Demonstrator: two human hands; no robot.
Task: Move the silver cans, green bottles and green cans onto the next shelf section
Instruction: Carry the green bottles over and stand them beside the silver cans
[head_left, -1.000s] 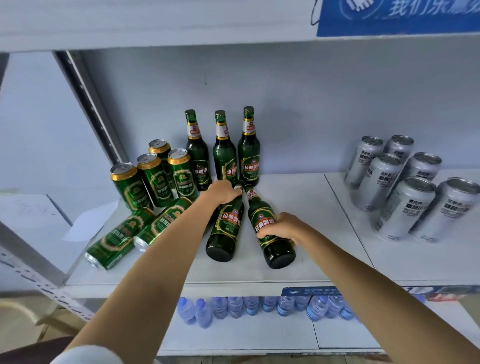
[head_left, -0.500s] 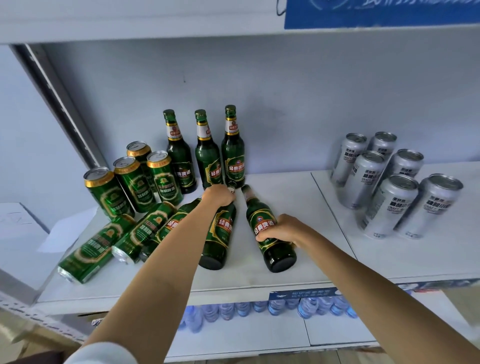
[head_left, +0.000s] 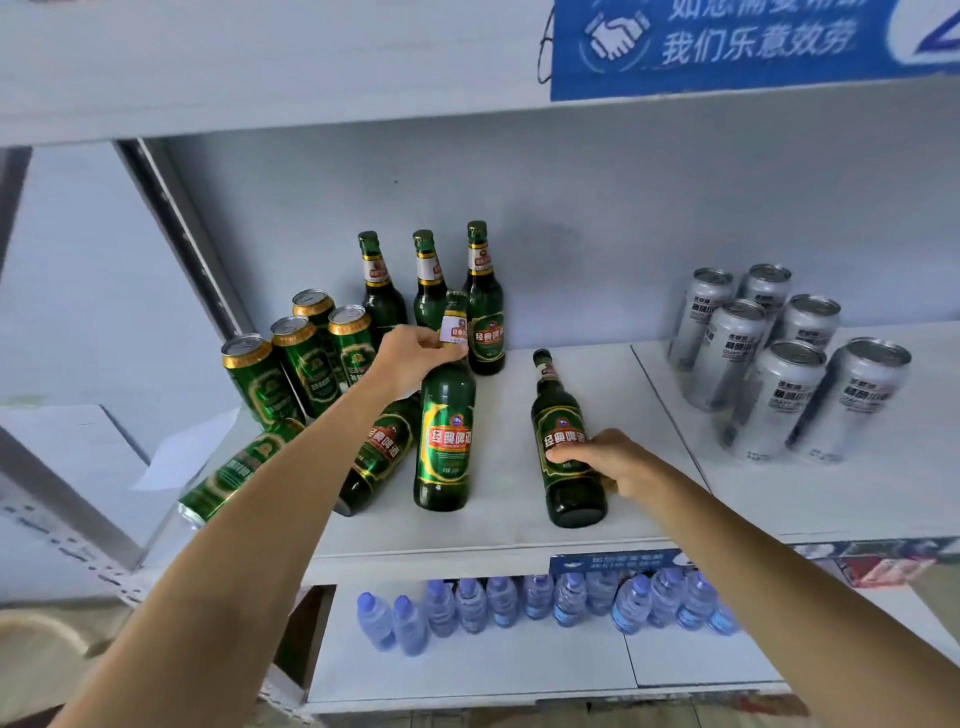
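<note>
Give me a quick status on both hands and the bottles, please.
Left hand shut on bottle neck. Right hand shut on second bottle. Silver cans fill the next section; lying bottle beside left arm.

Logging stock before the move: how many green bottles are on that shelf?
6: three upright at the back, one held by the left hand, one by the right hand, one lying behind the left forearm.

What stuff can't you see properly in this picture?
Head view only:
- The lying green glass bottle: its neck is hidden behind the left hand and forearm.
- The toppled green can: partly covered by that forearm.
- The silver cans: label print too blurred to read.
- The blue hanging sign: cut off by the top edge.
- The clear water bottles: tops hidden by the shelf edge.
</note>
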